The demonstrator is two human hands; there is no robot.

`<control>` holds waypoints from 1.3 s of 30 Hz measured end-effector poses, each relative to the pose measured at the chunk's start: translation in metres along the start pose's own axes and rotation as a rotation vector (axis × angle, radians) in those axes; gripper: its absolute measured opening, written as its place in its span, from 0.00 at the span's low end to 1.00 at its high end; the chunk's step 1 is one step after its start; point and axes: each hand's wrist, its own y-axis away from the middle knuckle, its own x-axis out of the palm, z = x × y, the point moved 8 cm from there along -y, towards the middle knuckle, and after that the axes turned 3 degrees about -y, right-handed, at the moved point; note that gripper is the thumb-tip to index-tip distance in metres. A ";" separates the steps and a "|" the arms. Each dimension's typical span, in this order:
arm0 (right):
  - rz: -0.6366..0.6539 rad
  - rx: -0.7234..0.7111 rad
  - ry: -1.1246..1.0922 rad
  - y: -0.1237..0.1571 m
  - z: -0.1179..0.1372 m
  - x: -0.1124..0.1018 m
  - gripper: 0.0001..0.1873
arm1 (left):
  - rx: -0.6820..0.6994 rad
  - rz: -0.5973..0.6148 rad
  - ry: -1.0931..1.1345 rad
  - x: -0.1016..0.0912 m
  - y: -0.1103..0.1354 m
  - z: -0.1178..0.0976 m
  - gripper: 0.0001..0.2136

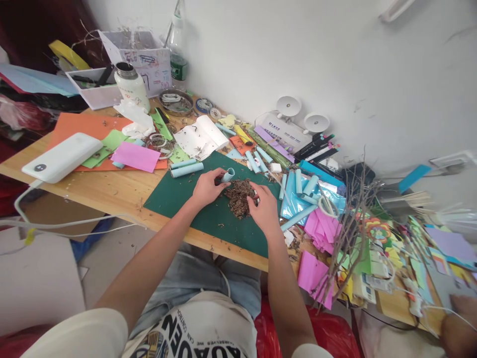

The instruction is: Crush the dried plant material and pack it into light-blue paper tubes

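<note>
My left hand (208, 188) grips a light blue paper tube (228, 174), its open end tilted up beside a heap of brown crumbled plant matter (239, 199). At the heap's right edge is my right hand (264, 206), its thumb and fingers curled together. A small pale bit shows between them, but what it is I cannot make out. Both hands are over a dark green cutting mat (212, 219). Two more blue paper tubes (187, 169) lie at the mat's left end, and several others (298, 181) are scattered to the right.
A white power bank (62, 157) with a cable lies on the left of the wooden table (130, 191). Behind are an open white bottle (131, 87), a metal dish (176, 102) and a white twin-headed lamp (281, 129). Scissors (328, 205), pink paper (322, 231) and upright dry twigs (350, 238) crowd the right.
</note>
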 end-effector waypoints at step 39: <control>0.046 -0.057 -0.013 -0.003 -0.001 0.005 0.13 | 0.009 0.002 0.018 -0.001 0.000 -0.002 0.10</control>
